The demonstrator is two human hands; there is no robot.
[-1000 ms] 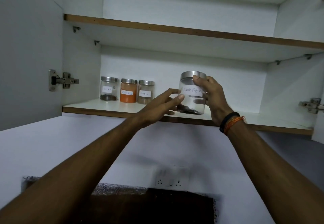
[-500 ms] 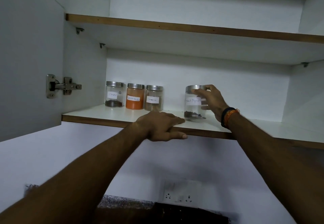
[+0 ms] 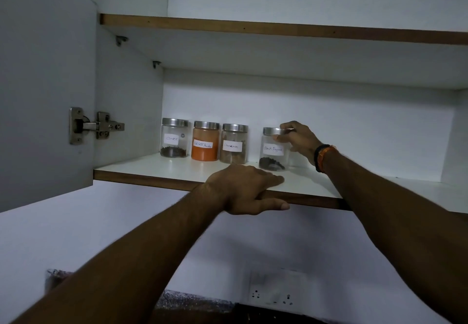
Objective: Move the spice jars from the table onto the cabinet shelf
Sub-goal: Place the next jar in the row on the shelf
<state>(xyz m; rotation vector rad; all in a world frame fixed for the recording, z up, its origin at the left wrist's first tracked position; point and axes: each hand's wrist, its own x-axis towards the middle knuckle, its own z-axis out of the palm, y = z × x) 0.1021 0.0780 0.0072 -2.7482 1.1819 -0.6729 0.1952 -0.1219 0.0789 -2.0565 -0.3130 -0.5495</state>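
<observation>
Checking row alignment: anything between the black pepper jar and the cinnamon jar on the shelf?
Nothing visible. Bare shelf separates the black pepper jar, held by the right hand, from the cinnamon jar.

white wall cabinet (image 3: 304, 100), dim light inside. door (image 3: 45, 83) open at left, metal hinge (image 3: 96, 126) on it. upper shelf (image 3: 278, 28) with brown edge. below, white wall (image 3: 76, 235), socket plate (image 3: 274, 290) near right.
</observation>
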